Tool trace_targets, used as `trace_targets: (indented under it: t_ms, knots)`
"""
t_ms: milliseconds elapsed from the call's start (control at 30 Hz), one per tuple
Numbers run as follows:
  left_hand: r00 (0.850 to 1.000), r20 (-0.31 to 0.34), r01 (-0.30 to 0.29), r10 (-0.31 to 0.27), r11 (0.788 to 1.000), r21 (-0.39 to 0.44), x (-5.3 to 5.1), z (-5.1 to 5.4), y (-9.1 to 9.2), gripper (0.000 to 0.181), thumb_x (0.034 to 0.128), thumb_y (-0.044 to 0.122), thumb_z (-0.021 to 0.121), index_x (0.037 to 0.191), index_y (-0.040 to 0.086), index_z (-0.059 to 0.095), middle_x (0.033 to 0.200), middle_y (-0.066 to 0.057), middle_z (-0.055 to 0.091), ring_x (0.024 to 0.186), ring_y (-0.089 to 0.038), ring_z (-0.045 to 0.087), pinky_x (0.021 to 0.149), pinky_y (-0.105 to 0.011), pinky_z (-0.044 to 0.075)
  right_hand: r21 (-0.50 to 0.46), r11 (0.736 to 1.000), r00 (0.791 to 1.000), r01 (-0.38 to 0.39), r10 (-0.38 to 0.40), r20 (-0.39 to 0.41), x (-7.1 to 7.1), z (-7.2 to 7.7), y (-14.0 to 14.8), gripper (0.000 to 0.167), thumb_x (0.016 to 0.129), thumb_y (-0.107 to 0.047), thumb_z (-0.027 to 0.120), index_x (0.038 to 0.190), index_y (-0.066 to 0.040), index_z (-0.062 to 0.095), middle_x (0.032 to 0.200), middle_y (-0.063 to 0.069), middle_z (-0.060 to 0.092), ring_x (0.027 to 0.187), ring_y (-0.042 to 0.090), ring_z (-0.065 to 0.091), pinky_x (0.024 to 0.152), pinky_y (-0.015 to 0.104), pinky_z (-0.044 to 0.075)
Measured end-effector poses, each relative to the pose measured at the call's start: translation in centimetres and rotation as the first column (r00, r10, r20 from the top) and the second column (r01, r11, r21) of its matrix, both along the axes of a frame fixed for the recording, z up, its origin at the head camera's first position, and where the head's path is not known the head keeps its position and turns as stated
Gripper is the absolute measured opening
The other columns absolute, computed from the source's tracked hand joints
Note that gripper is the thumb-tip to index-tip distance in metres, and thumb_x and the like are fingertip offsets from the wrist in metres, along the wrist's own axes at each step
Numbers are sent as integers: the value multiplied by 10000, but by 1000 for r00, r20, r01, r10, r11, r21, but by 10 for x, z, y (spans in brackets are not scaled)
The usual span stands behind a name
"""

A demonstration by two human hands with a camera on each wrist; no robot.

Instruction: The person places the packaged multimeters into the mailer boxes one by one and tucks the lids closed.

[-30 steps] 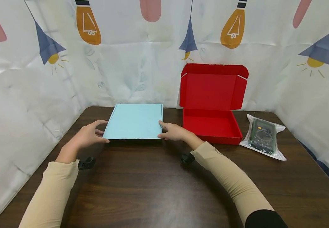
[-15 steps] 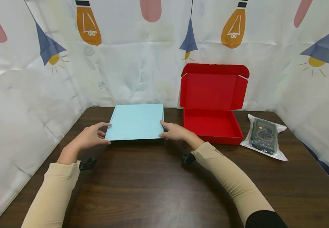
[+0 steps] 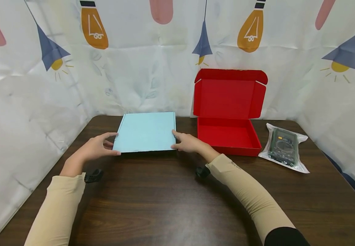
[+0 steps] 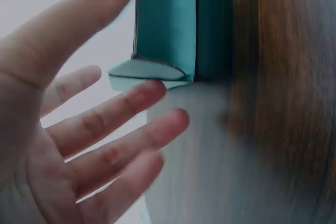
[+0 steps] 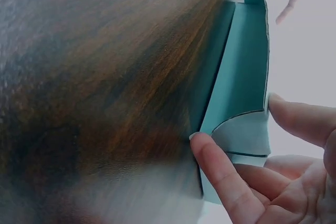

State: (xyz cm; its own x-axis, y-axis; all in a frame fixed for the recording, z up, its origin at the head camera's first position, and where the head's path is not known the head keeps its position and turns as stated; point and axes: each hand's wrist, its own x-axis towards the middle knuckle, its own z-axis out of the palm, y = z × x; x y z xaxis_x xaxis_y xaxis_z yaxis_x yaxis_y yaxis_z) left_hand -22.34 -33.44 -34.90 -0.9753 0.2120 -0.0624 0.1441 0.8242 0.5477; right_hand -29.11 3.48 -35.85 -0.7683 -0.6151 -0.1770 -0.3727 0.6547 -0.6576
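Note:
A light blue cardboard box [image 3: 146, 131] lies at the back left of the table, its flat lid facing up. In the right wrist view its front shows a teal inner panel [image 5: 244, 61] and a rounded side flap [image 5: 244, 135]. My right hand [image 3: 189, 142] pinches the box's front right corner, thumb at the lid's edge and a fingertip lower down. My left hand [image 3: 95, 147] is at the front left corner, thumb at the lid's edge. Its other fingers [image 4: 126, 106] are spread and nearly straight beside the side flap [image 4: 147, 69]; whether they touch it cannot be told.
To the right of the blue box stands a red cardboard box [image 3: 228, 135] with its lid raised. A dark multimeter [image 3: 284, 146] in a clear plastic bag lies farther right on the dark wooden table [image 3: 153, 198]. A printed white curtain [image 3: 159, 78] hangs behind.
My left hand has moved slightly right, in against the box's left front corner. The lid's front left corner has shifted slightly right and nearer. My right hand stays at its corner.

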Motion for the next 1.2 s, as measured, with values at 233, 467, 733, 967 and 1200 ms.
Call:
trace_targets:
  t_ms: [233,467,733,967,1200]
  knots:
    - [1000,2,16,-16,998,-55,-8,-4,-5,1054,849,440,840,1603,-11,258,1498,-359,415,1318,-531,461,998,-653,423,23,999,998,32,-31,-52,0,-3,-3,794,1011,-247,669,1649,-117,216,1634,145,336,1362,281,495,1132,453,396]
    - [995,-19,101,-102,994,-32,-23,-9,2,956,932,466,745,1616,11,255,1658,-294,133,1500,-512,150,1130,-677,243,-7,1000,993,10,-10,-115,-1,-6,-6,852,992,-337,685,1655,-133,189,1710,141,40,1553,319,157,1183,478,311]
    - [987,-63,135,-150,972,-190,-37,-14,22,816,1032,544,543,1628,63,262,1687,-233,88,1538,-453,-11,1140,-734,81,59,988,967,-140,149,-205,-9,-6,-17,825,1032,-402,610,1661,-146,143,1717,102,-40,1558,346,-101,1225,469,207]
    - [975,-100,147,-198,915,-375,-48,-20,26,840,1025,600,505,1651,127,207,1699,-188,88,1545,-429,29,1148,-729,63,290,939,924,-187,268,-273,-25,-5,-24,908,991,-533,613,1665,-178,120,1722,54,-28,1563,344,-70,1210,467,256]
    - [967,-118,158,-225,897,-413,-54,-24,25,877,1003,620,531,1658,155,182,1702,-181,79,1541,-442,36,1138,-740,94,420,888,889,-185,334,-314,-32,0,-28,1045,921,-570,698,1670,-195,72,1724,41,-32,1567,338,-30,1238,516,102]
